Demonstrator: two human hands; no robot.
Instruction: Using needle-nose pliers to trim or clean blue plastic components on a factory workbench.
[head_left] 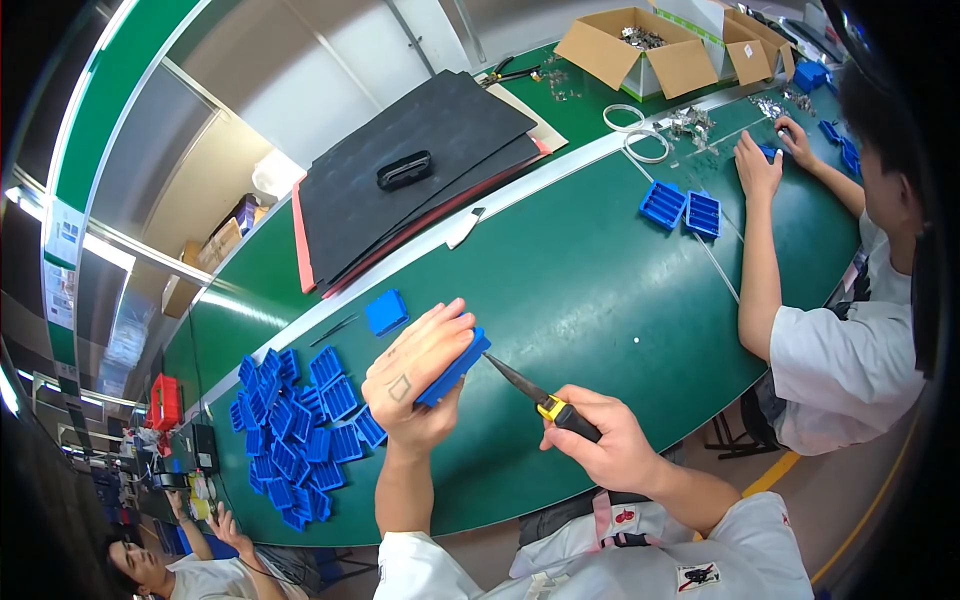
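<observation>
My left hand is closed around a blue plastic battery-holder-like tray, held above the table with its edge turned to the right. My fingers cover much of the tray. In my right hand is a pointed tool with a black-and-yellow handle and a long, dark, tapering blade. The blade's tip is close to the tray's right edge; whether it touches I cannot tell. A single blue tray lies just beyond my left hand. To its left is a heap of similar blue trays with slots.
Black sheets carry a black oval part at the back. Thin tweezers lie near the heap. Two blue trays sit toward a co-worker at right. Cardboard boxes stand far right; another person is lower left.
</observation>
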